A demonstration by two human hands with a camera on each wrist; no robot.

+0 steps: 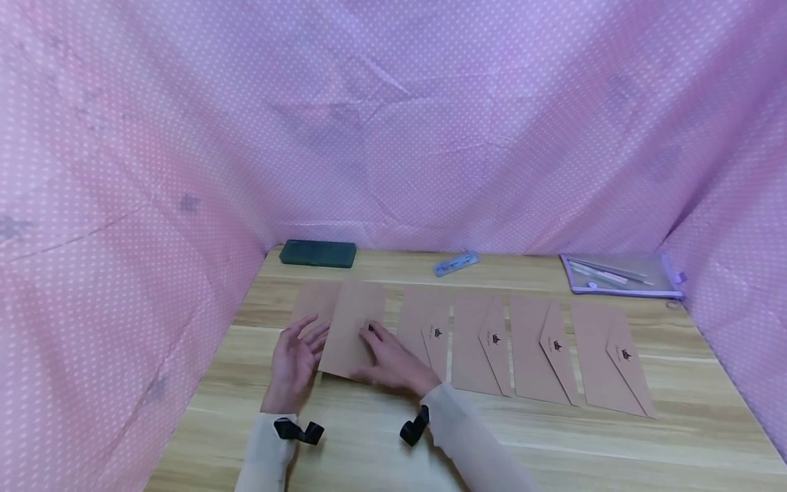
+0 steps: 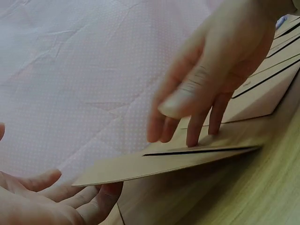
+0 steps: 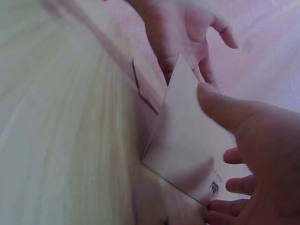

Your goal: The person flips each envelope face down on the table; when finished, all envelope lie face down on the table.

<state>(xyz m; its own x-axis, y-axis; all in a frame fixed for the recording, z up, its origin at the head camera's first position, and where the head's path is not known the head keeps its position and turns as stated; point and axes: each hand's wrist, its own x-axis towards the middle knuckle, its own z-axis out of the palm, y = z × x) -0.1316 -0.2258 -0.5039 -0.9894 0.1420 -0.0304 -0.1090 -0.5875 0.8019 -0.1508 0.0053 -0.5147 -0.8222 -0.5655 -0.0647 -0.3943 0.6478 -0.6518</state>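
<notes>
A brown paper envelope (image 1: 347, 328) is raised along its left side, its right side low near the table. My left hand (image 1: 295, 361) is palm up, with fingertips under the raised edge and the thumb away from the paper. My right hand (image 1: 393, 359) is over the right part, fingertips on the flap beside a small black crown print (image 3: 214, 188); its thumb is off the paper. Partly covered behind the raised one is another brown envelope (image 1: 316, 299). In the left wrist view, the lifted envelope (image 2: 126, 168) slants down toward the right.
To the right, several brown envelopes (image 1: 479, 342) lie in a row, flaps facing right. Along the back are a dark green case (image 1: 318, 253), a small blue packet (image 1: 456, 264) and a purple-edged zip pouch (image 1: 664, 273) of pens. A pink dotted cloth (image 1: 393, 137) surrounds the wooden table (image 1: 553, 444).
</notes>
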